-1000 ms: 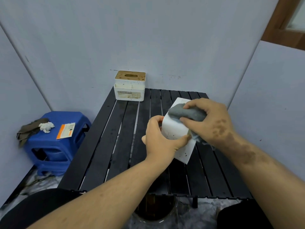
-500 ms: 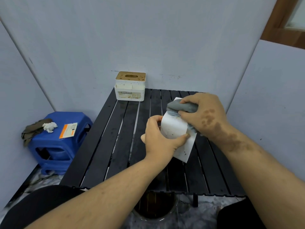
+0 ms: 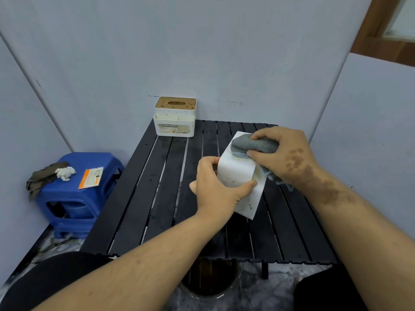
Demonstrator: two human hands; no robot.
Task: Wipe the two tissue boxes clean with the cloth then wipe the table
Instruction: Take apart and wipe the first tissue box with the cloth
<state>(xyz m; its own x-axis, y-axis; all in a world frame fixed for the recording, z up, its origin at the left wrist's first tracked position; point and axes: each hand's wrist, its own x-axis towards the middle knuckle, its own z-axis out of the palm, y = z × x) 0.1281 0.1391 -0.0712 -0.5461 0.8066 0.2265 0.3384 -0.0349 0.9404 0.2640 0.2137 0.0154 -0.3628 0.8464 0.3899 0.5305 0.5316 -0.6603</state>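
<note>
Far left, off the counter: blue stool [image 3: 76,194] carrying a dark rag, a crumpled tissue [image 3: 65,173] and an orange-and-white card [image 3: 91,177]. None of it is in play.

Back left of the black slatted counter [image 3: 161,194]: second tissue box [image 3: 175,117], white with a tan lid, upright against the wall. Brown spots on lid and front face. Not yet wiped, by the look of it.

Centre: my left hand [image 3: 216,187] grips the white tissue box [image 3: 241,176], thumb across the near face, fingers curled round the left side, box tilted up off the slats.

Right: my right hand [image 3: 285,153] is clamped on the grey cloth [image 3: 253,145], pressing it onto the top far end of the box. Change over the last second: the cloth has travelled from the mid-face up to the top edge, and the box sits a little more upright. A faint yellowish smear lies just below the cloth; specks remain on the lower near face.

Judgement: first box part-done. Lower face still needs a pass, then the far box, then the counter slats.
</note>
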